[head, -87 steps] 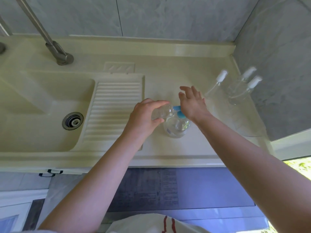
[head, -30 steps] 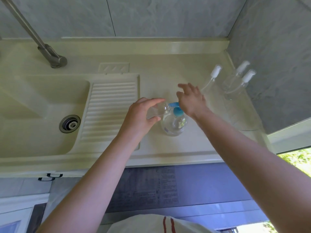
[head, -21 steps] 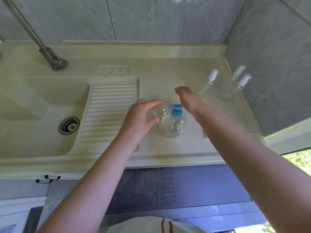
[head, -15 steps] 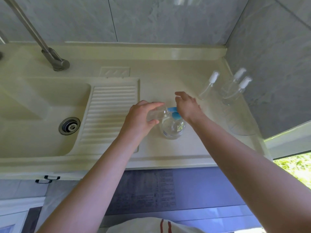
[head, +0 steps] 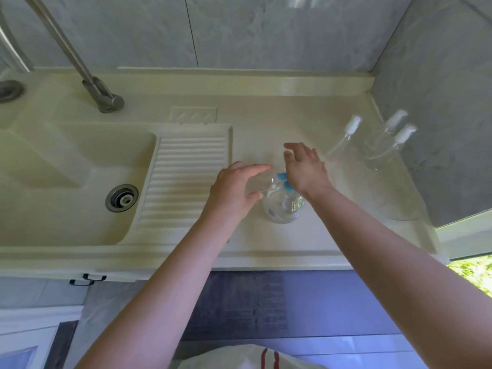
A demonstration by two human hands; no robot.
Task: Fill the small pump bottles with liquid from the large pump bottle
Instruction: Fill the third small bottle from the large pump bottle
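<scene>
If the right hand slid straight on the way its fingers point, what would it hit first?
The right hand points up-left toward the back of the counter. That stretch looks bare, so probably the back ledge first; its height above the counter is unclear.

We're looking down at a cream bench point(head: 279, 251) with a sink basin point(head: 66, 187) sunk into its left side, a metal drain point(head: 122, 201) at its bottom. A ribbed drainboard point(head: 183, 179) slopes beside it, a steel tap point(head: 103, 98) behind, grey tiled wall point(head: 239, 30) beyond.
</scene>
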